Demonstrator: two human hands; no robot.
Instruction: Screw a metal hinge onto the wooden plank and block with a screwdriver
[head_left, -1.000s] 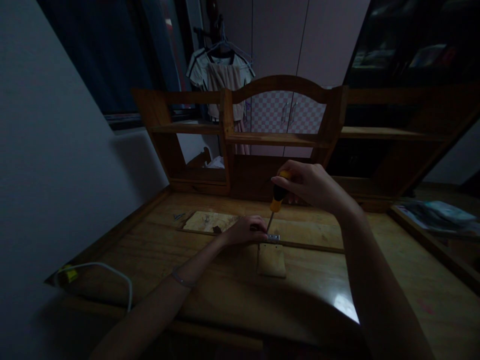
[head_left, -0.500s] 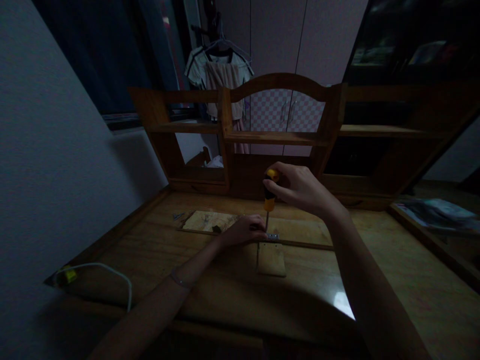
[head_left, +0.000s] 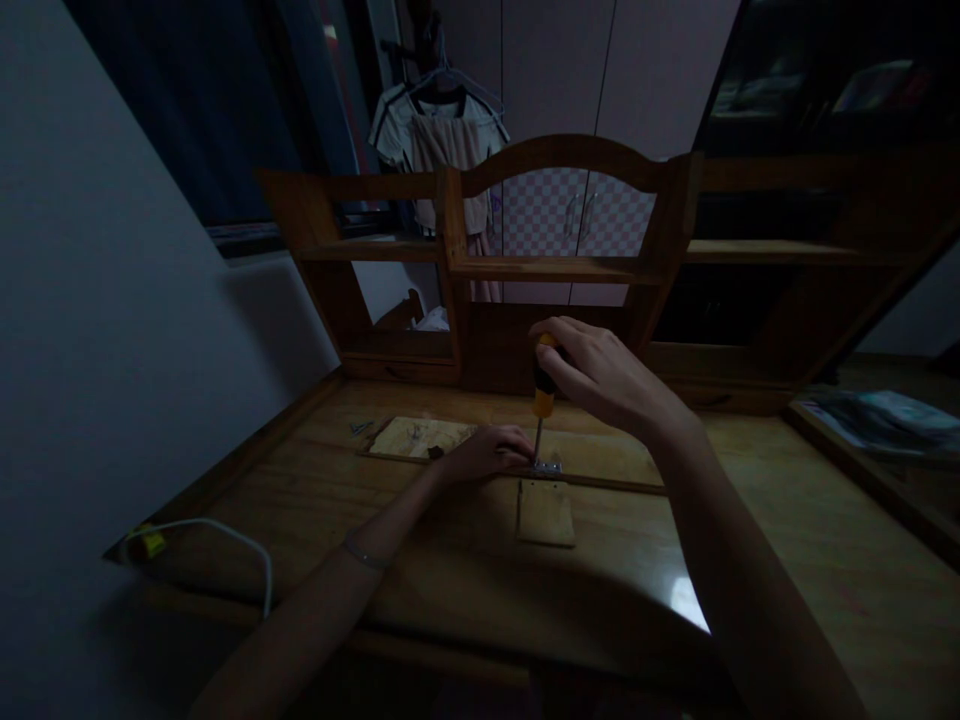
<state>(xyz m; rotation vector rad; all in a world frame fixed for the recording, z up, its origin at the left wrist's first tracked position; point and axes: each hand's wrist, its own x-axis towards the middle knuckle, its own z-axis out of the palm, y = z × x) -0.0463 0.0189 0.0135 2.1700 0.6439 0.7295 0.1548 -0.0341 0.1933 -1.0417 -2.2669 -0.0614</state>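
Head view: small wood block (head_left: 546,515) on tabletop (head_left: 457,570) nearest you, likely light. Beyond, metal hinge (head_left: 552,467) at long board (head_left: 611,455), probably slick; your left hand (head_left: 484,453) beside it, can't tell if fingers pinch. Your right hand (head_left: 596,375): fingers wrapped round screwdriver (head_left: 544,403), at handle, likely best hold; tip at hinge.

Pretty dim room tbh: there's a pale wall (head_left: 112,320) off to the left of the grip (head_left: 581,365), a dark blue curtain (head_left: 187,100) farther back on that side, and a bright patch of glare (head_left: 686,603) on the wooden desk (head_left: 787,500) nearer than the grip. Just beyond the grip stands a wooden shelf unit (head_left: 562,268) with an arched top rail, then a pinkish wardrobe (head_left: 555,80) with checkered lower doors behind it. Way back to the right of the grip there's a dark cabinet (head_left: 795,110), plus a bit of floor (head_left: 877,375).
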